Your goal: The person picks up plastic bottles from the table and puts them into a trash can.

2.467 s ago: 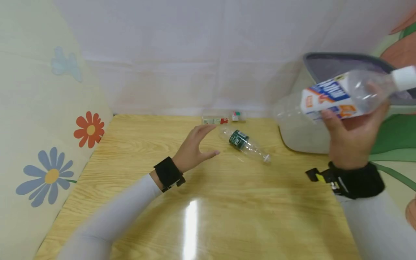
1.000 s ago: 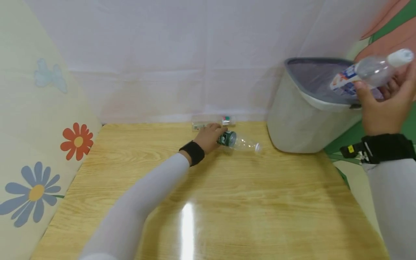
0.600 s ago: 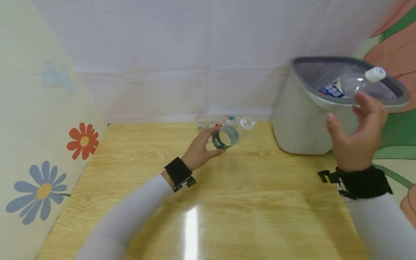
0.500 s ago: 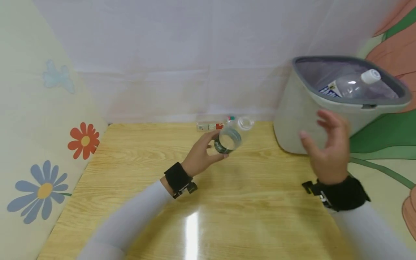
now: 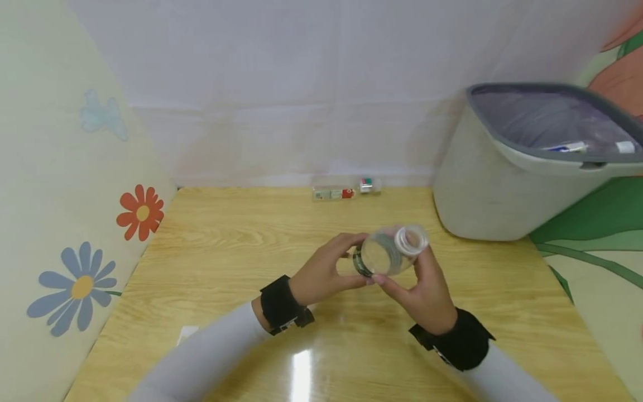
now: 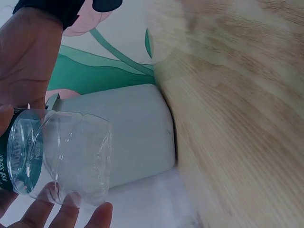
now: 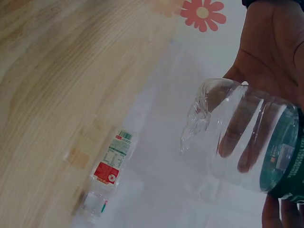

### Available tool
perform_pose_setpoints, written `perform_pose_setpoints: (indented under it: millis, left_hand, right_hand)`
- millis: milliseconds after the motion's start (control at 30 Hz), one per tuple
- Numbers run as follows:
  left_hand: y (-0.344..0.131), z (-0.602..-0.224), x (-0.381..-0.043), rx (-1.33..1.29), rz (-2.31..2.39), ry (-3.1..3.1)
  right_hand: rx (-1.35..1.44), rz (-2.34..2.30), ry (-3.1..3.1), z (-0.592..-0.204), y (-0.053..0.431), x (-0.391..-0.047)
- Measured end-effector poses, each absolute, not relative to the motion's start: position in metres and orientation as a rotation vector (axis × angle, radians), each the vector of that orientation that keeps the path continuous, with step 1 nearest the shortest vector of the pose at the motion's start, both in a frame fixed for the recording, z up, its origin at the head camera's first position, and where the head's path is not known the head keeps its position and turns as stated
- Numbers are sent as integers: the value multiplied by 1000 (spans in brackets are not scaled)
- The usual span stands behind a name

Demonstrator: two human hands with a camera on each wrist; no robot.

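A clear plastic bottle with a dark green label point(image 5: 385, 254) is held between both hands above the table, its uncapped mouth tipped up toward the head view. My left hand point(image 5: 321, 273) grips its lower part around the label. From the other side my right hand point(image 5: 427, 293) grips it nearer the neck, thumb close to the left thumb. In the left wrist view the bottle's clear base point(image 6: 78, 152) shows, with fingers behind it. The right wrist view has the bottle's crinkled base point(image 7: 209, 128) beside the right palm.
Another clear bottle with a red-and-white label point(image 5: 334, 194) lies along the table's back edge. At the back right stands a grey bin point(image 5: 502, 184) with a liner; a white cap point(image 5: 625, 147) shows inside. A small white piece point(image 5: 187, 333) lies near the left sleeve.
My right hand let the white-capped bottle go into the bin, then moved left onto the green-label bottle. My left hand picked that bottle up off the table and brought it nearer.
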State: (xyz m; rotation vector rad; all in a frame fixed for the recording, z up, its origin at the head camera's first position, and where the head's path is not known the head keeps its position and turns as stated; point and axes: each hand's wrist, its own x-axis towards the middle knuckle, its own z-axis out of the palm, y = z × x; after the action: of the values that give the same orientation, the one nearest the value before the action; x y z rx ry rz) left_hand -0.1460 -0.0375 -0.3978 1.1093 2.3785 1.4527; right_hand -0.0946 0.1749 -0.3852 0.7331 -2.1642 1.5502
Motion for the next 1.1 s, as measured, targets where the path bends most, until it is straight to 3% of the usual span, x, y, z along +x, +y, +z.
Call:
perform_pose_setpoints:
  millis: [600, 767, 1100]
  left_hand:
    - [-33, -388, -161, 1159, 1417, 2456]
    - [-40, -385, -187, 1099, 1331, 2602]
    - [-64, -398, -272, 807, 1167, 2793]
  right_hand:
    - [771, 1488, -2128, -371, 187, -108]
    - [791, 1566, -1924, -336, 207, -124]
    - [672, 1555, -1378, -228, 276, -170]
